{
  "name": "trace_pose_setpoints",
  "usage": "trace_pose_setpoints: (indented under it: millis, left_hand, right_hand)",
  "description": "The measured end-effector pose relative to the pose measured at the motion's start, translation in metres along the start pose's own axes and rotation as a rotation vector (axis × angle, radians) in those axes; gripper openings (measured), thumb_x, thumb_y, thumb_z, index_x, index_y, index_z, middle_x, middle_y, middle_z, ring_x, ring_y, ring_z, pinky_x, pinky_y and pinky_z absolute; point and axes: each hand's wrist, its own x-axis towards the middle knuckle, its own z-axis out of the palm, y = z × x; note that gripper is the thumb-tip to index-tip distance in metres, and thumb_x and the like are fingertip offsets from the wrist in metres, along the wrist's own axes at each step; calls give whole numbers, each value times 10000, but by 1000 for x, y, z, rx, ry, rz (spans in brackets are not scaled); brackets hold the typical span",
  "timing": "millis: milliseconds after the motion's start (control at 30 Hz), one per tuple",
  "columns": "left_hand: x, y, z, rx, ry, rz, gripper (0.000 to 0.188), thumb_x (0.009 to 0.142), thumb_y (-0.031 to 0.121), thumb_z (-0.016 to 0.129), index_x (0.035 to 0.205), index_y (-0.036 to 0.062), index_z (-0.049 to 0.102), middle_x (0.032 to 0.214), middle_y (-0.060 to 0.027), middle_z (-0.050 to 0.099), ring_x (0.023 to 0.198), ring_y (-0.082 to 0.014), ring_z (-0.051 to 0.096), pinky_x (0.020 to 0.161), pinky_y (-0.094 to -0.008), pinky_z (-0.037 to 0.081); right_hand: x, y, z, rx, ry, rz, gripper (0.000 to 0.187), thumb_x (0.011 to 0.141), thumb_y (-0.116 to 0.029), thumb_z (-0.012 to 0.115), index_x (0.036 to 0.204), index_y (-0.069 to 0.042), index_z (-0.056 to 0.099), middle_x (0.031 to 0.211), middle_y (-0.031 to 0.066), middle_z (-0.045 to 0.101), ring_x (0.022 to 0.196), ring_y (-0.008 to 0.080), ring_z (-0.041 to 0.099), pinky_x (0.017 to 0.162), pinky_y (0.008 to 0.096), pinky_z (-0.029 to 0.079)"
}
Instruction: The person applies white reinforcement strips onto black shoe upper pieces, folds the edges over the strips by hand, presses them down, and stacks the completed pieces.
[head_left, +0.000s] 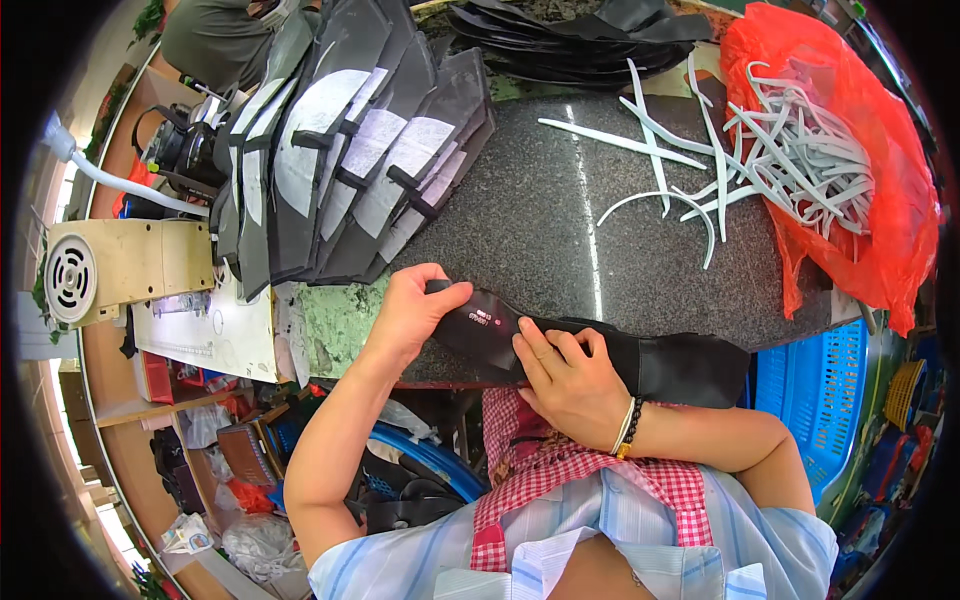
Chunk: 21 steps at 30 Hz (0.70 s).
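Note:
A long black leather-like piece (pixel 480 330) with small light printing lies along the near edge of the dark speckled stone slab (pixel 500 220). My left hand (pixel 415 305) pinches its left end between thumb and fingers. My right hand (pixel 575 375) is closed on the middle of the piece, index finger stretched along it and the other fingers curled. Farther right, the black material (pixel 690 368) continues past my right wrist, over the slab's front edge. Whether it is one piece or several overlapping, I cannot tell.
Stacked dark panels with white patches (pixel 375 140) stand at the left back; black sheets (pixel 580 45) lie behind. Pale strips (pixel 810 160) spill from a red plastic bag (pixel 890 200) on the right. A blue basket (pixel 815 390) sits below; a sewing machine (pixel 130 268) is at left.

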Motion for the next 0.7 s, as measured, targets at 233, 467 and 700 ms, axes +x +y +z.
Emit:
trace_pose_setpoints:
  millis: [233, 467, 700]
  left_hand:
    - [-5, -5, 13, 327, 147, 414, 194, 805, 18, 729, 743, 35, 545, 810, -65, 644, 722, -158, 619, 653, -282, 485]
    - [-8, 0, 23, 990, 325, 888, 208, 768, -7, 696, 945, 30, 594, 910, -129, 630, 857, -323, 592, 742, -417, 469]
    - [-66, -7, 47, 1207, 125, 960, 351, 790, 72, 710, 1135, 55, 645, 1148, -98, 654, 1076, -296, 621, 972, -428, 480]
  right_hand:
    - [-1, 1, -7, -76, -107, -31, 732, 719, -340, 758, 1310, 31, 535, 1456, 191, 432, 1102, 259, 489, 867, 417, 407]
    - [37, -9, -15, -63, -284, 115, 871, 662, -335, 802, 1390, -8, 453, 1477, 119, 402, 1068, 263, 459, 795, 406, 442]
    - [-42, 50, -45, 268, -112, -12, 501, 673, -116, 693, 1153, 15, 634, 1215, 120, 656, 1053, 259, 619, 912, 363, 508]
